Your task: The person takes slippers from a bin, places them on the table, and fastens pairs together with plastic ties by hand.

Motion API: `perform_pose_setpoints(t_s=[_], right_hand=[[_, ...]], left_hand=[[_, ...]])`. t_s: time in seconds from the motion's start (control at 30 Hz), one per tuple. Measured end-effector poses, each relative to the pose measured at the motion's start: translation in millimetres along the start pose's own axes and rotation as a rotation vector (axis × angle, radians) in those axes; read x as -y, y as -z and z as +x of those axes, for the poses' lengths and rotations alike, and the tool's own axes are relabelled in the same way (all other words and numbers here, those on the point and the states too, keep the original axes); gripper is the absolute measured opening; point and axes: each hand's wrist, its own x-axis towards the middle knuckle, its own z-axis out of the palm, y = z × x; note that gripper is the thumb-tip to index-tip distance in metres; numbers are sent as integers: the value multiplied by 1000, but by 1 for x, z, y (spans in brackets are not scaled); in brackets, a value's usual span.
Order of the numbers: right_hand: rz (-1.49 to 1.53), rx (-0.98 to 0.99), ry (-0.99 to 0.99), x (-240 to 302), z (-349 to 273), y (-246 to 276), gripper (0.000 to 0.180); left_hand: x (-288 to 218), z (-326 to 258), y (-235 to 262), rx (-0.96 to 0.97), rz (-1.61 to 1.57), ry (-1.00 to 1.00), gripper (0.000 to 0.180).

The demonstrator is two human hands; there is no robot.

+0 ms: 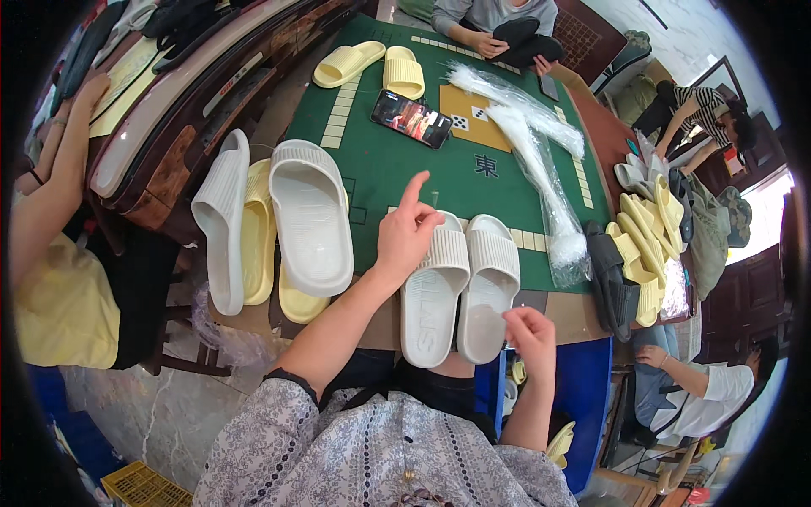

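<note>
A pair of light grey slide slippers lies side by side at the near table edge, a left slipper [432, 317] and a right slipper [487, 325]. My left hand [410, 237] is above the left slipper's strap, its index finger stretched forward and its thumb pinched toward the curled fingers. A faint thin clear strand shows by those fingertips; I cannot make out what is held. Beside the right slipper's heel, my right hand [532, 334] is closed in a pinch. What it holds, if anything, is too small to tell.
Grey slippers [311, 220] and yellow slippers [258, 237] are stacked at left. A phone [411, 118] lies on the green tabletop [397, 173], near clear bags [541, 169] of white strands. Yellow slippers [638, 262] and black slippers [612, 283] crowd the right. Other people sit around.
</note>
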Motion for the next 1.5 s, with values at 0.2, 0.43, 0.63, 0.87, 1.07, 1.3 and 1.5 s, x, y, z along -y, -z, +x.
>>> perform_pose_setpoints(t_s=[0.2,0.43,0.63,0.87,1.07,1.3,1.5], right_hand=[[-527,-136,150,-9,40,-34,25],[-602,-296,281,-16,80,-70,29],[-507,-350,257,-23,96,-74,27],[-555,-337,304,-19,87,-77,25],[-304,-200,180,-35,66,-58,22],[-360,-228,166,-45,72,-54,25],[-185,-186,64,-33,64,-62,19]], left_hand=[[5,13,-19,123,214,-69,15],[27,27,-50,350,315,-200,18],[28,31,-47,551,166,-11,19],[42,37,-49,587,55,-85,18],[27,33,-42,696,119,-85,20],[31,34,-47,741,47,8,20],[38,33,-45,735,-143,118,16]])
